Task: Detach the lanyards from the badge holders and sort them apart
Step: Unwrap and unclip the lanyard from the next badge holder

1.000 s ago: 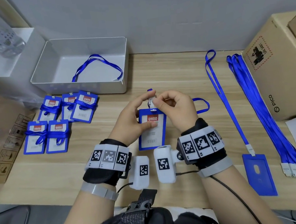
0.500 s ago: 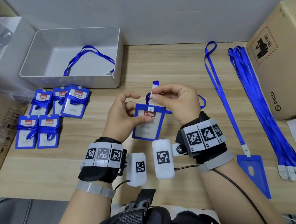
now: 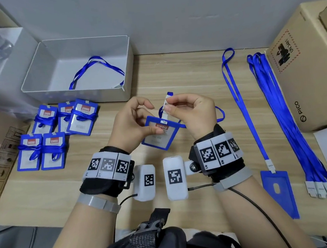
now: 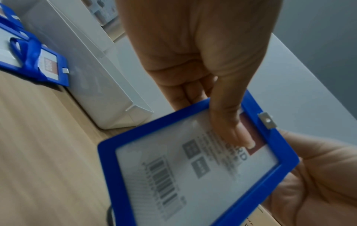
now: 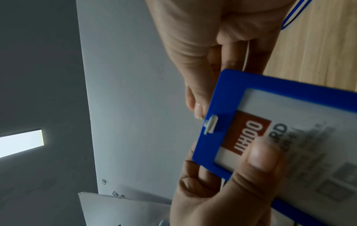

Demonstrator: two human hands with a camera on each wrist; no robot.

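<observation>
A blue badge holder with a red-labelled card is held tilted above the wooden table. My left hand grips it, thumb pressed on the card face and fingers behind. My right hand pinches the white strap end of the blue lanyard, lifted above the holder's top edge. The strap runs down to the small white snap tab in the holder's slot. The lanyard's loop trails on the table behind my right hand. The holder fills much of the right wrist view.
A grey bin at the back left holds one lanyard. Several wrapped badge holders lie at the left. At the right lie a lanyard clipped to a holder, a lanyard bundle and a cardboard box.
My right hand has pulled the white strap end up and away from the holder's top. My left hand has tilted the holder and let go of the clip, keeping hold of the card.
</observation>
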